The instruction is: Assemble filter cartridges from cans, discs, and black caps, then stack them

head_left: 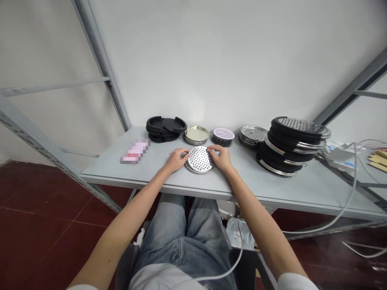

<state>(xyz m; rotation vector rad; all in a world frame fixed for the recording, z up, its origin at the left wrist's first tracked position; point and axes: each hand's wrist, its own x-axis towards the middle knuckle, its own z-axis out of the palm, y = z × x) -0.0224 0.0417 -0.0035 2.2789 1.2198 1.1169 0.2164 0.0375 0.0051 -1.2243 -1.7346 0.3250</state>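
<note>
A shiny round perforated metal disc (pixel 200 159) is at the table's front middle, tilted slightly over a shallow round metal dish (pixel 193 169). My left hand (pixel 178 159) pinches the disc's left edge between thumb and fingers. On the opposite edge, the thumb and fingers of my right hand (pixel 221 157) grip the same disc. Behind my hands stand a stack of gold-toned round lids (pixel 196 135) and a short stack of perforated discs (pixel 223 135) with a pale lilac top. How far the disc sits inside the dish, I cannot tell.
Black ring-shaped pieces (pixel 165 129) are piled at the back left, near a blurred pink item (pixel 135 152). To the right are stacked metal rings with perforated discs (pixel 253 133) and a tall stack of black-and-metal round assemblies (pixel 292 147). A white cable (pixel 347 201) crosses the table's right edge.
</note>
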